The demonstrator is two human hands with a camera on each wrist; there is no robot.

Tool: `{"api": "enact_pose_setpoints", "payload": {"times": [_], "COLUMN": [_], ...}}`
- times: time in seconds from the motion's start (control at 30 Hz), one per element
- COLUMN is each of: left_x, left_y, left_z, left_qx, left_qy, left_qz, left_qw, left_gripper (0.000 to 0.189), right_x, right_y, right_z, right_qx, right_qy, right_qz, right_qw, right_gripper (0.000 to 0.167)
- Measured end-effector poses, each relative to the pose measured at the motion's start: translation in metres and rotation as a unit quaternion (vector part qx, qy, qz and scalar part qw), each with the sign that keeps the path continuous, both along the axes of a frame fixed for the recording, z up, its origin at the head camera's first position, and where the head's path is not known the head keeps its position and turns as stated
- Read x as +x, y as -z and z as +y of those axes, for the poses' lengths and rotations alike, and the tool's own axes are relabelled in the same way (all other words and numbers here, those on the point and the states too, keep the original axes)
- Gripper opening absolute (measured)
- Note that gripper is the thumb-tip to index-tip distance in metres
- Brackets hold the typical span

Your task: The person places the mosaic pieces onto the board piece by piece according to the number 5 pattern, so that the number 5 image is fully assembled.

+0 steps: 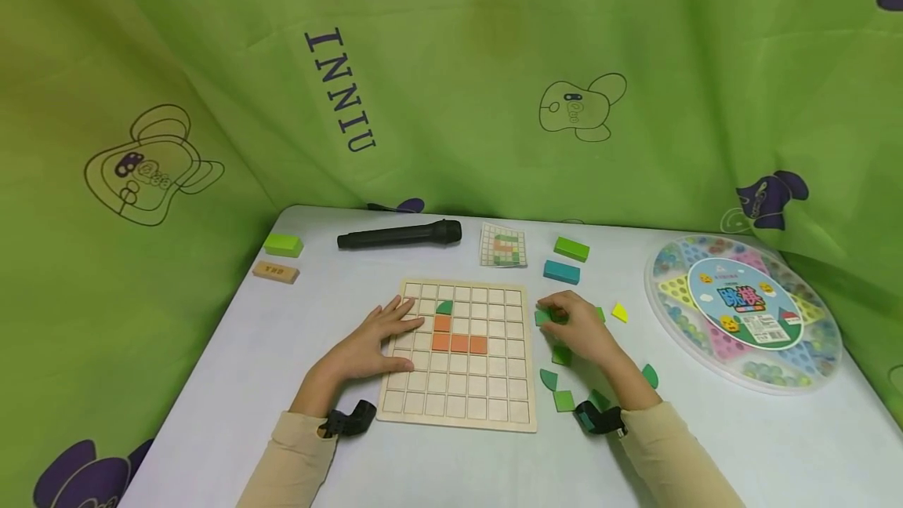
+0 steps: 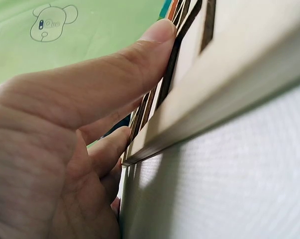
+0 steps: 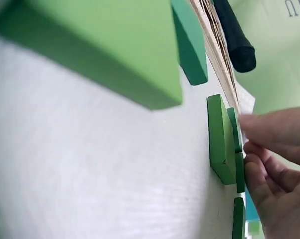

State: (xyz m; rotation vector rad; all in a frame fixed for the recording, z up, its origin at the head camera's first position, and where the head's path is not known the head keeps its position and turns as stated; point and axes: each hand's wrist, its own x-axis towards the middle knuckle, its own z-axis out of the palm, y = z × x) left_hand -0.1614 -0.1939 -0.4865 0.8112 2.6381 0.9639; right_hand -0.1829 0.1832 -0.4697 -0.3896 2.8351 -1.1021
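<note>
"INNI" marks the curtain; "跳棋", the checkers box near the white table's right edge. Left hand spread on gridded board; right hand among green tiles, grip unclear.

A black microphone and a round game case lie near a green curtain.

Green printed fabric hangs behind; a white tabletop stretches below.

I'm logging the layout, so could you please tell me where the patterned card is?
In the head view, the patterned card lies beyond the grid board, between the black microphone on its left and the blue block on its right.
</note>
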Motion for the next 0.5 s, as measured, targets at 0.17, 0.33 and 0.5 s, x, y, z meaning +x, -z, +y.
{"api": "enact_pose_setpoints", "payload": {"times": [0.17, 0.33, 0.5], "left_x": [0.0005, 0.0008, 0.0010], "left_y": [-0.0017, -0.0017, -0.0007], "left_z": [-0.0001, -0.0003, -0.0006], "left_qx": [0.004, 0.006, 0.001], "left_qy": [0.002, 0.005, 0.002], "left_qz": [0.004, 0.009, 0.007], "left_qw": [1.0000, 0.9999, 1.0000], "left_gripper": [0.076, 0.076, 0.077], "right_x": [-0.0028, -0.0035, -0.0030], "right_y": [0.0030, 0.0027, -0.0032], "right_z": [0.0027, 0.0031, -0.0051], "right_qx": [0.017, 0.030, -0.001], "right_qy": [-0.013, -0.017, -0.022], "right_qz": [0.016, 0.030, 0.038], "right_qw": [0.9996, 0.9989, 0.9990], "right_gripper": [0.027, 0.024, 0.028]}}
